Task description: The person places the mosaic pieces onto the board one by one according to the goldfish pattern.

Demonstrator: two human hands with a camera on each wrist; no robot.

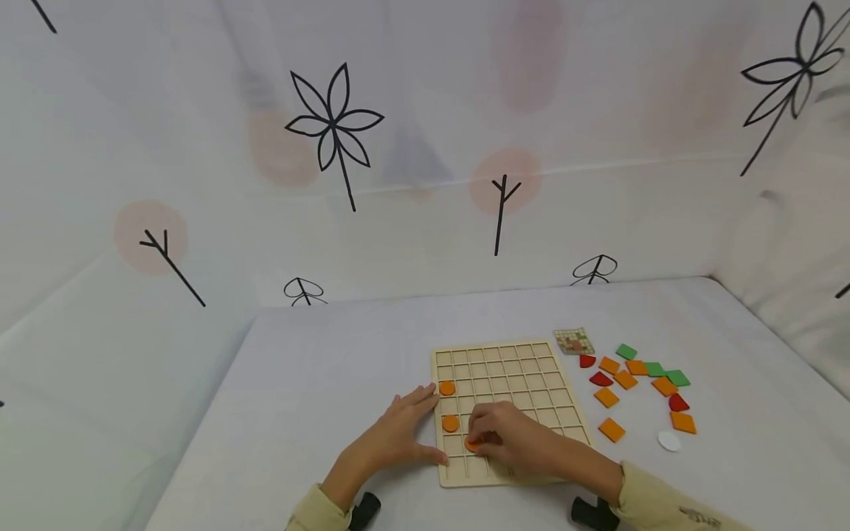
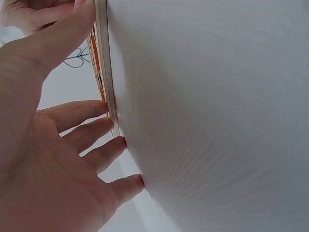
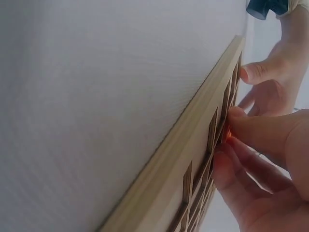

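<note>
A pale wooden grid board [image 1: 524,352] lies on the table, with one orange disc [image 1: 447,388] and another orange disc [image 1: 450,423] in its left column. My right hand [image 1: 508,436] pinches a third orange disc [image 1: 471,445] between thumb and fingers, low at a cell in the second column. In the right wrist view those fingertips [image 3: 224,164] are right at the grid, with a bit of orange between them. My left hand [image 1: 398,431] lies along the board's left edge, its fingers spread and straight, thumb at the lower left corner.
Right of the board lie several orange squares [image 1: 612,430], green pieces [image 1: 626,352], red pieces [image 1: 679,403] and a white disc [image 1: 669,441]. A small patterned card [image 1: 574,341] sits by the board's upper right corner. White patterned cloth [image 1: 425,243] hangs behind the table.
</note>
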